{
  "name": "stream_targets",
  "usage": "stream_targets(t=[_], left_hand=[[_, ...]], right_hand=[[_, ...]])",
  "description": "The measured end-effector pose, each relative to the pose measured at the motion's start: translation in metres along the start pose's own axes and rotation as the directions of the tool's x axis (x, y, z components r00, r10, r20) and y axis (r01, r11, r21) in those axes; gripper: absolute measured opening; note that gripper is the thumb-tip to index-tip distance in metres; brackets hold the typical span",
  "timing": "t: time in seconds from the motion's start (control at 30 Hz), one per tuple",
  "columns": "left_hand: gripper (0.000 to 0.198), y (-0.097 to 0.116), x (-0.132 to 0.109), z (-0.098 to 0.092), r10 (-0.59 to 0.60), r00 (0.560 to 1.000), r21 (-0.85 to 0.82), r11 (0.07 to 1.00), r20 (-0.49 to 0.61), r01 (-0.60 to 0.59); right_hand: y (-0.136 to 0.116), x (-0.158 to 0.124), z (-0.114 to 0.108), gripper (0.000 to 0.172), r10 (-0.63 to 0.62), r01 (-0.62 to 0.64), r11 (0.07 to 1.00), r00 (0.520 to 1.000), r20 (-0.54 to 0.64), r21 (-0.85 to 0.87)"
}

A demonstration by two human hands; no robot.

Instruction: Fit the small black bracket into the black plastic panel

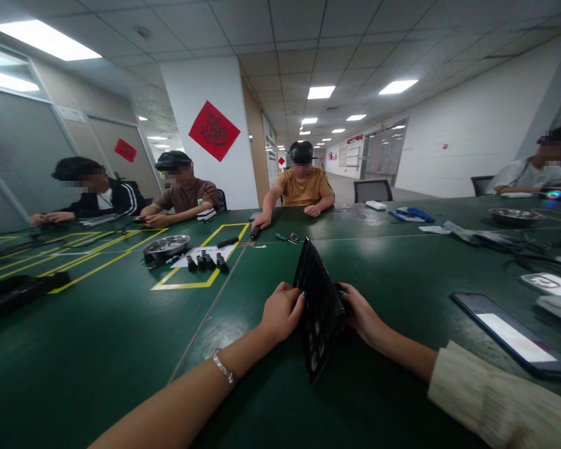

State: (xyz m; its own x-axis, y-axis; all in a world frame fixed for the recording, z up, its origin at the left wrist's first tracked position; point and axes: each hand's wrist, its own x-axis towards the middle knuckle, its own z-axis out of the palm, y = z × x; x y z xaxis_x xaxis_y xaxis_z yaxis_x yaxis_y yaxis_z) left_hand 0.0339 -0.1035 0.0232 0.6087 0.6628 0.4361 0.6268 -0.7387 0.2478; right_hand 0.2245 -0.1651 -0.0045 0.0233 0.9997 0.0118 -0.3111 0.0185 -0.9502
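A thin, dark, flat device like a tablet stands on edge over the table, tilted, with its glossy face turned toward the left. My left hand is closed at its left side, the thumb pressed near the edge and a bracelet on the wrist. Around the opposite side curls my right hand, its fingertips partly hidden behind the device. A dark piece juts out beside the right fingers; I cannot tell whether it belongs to the tablet.
The green table carries a phone at right, a metal bowl and several black cylindrical parts at left. Across from me a person reaches toward small tools. Other people sit left and far right. A blue cloth item lies farther back.
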Motion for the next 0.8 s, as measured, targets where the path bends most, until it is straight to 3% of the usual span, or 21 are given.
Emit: stream_targets(t=[0.23,0.47,0.8], left_hand=[[0.038,-0.0020,0.0008,0.0000,0.070,0.997,-0.047,0.996,-0.024,-0.071],[0.046,-0.0026,-0.0001,-0.0009,0.048,0.999,-0.062,0.997,0.018,-0.047],[0.040,-0.0017,-0.0001,-0.0002,0.034,0.999,-0.057,0.998,0.018,-0.033]], right_hand=[[0.0016,0.0012,-0.0003,0.032,-0.006,0.007,1.000,1.000,-0.017,0.011],[0.0009,0.0023,0.0001,0.031,0.002,-0.002,1.000,0.999,-0.040,0.011],[0.0024,0.0019,-0.0009,0.033,0.009,-0.009,1.000,1.000,-0.029,0.013]])
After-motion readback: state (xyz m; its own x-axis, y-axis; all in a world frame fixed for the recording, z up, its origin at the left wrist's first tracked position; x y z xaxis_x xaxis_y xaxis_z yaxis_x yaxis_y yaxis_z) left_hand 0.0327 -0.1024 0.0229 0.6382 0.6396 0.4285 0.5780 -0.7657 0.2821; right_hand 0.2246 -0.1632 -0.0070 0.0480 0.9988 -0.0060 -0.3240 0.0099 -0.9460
